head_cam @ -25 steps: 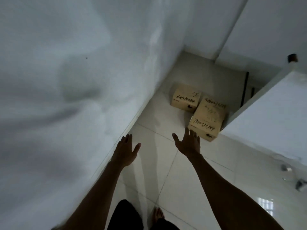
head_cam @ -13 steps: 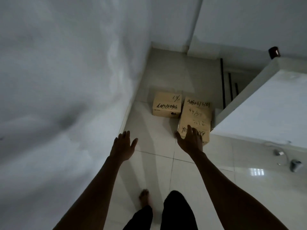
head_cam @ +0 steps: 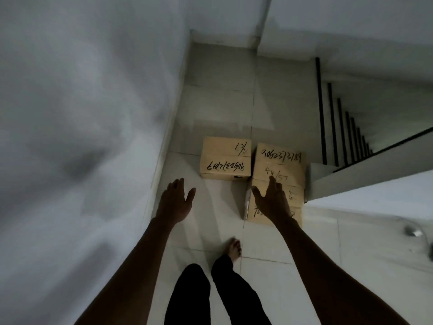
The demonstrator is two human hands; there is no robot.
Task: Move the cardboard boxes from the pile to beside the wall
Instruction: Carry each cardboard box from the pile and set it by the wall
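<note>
Brown cardboard boxes with black handwriting sit on the pale tiled floor ahead. One box (head_cam: 225,160) lies on the left. Touching its right side is a stack: a far box (head_cam: 278,165) and a nearer box (head_cam: 295,202) in front of it. My right hand (head_cam: 271,200) hovers with fingers spread over the nearer box, covering part of its top. Over bare floor to the left, between the wall and the boxes, my left hand (head_cam: 174,200) is open and holds nothing. Whether the right hand touches the cardboard is unclear.
A white wall (head_cam: 93,113) runs along the left to a corner at the back. A stairwell with dark railing bars (head_cam: 337,127) drops away at the right behind a white ledge (head_cam: 375,198). My bare foot (head_cam: 234,249) is on the tiles.
I have walked closer to the boxes, which now look larger. My right hand has moved forward over the nearer box. My left hand stays spread over the floor.
</note>
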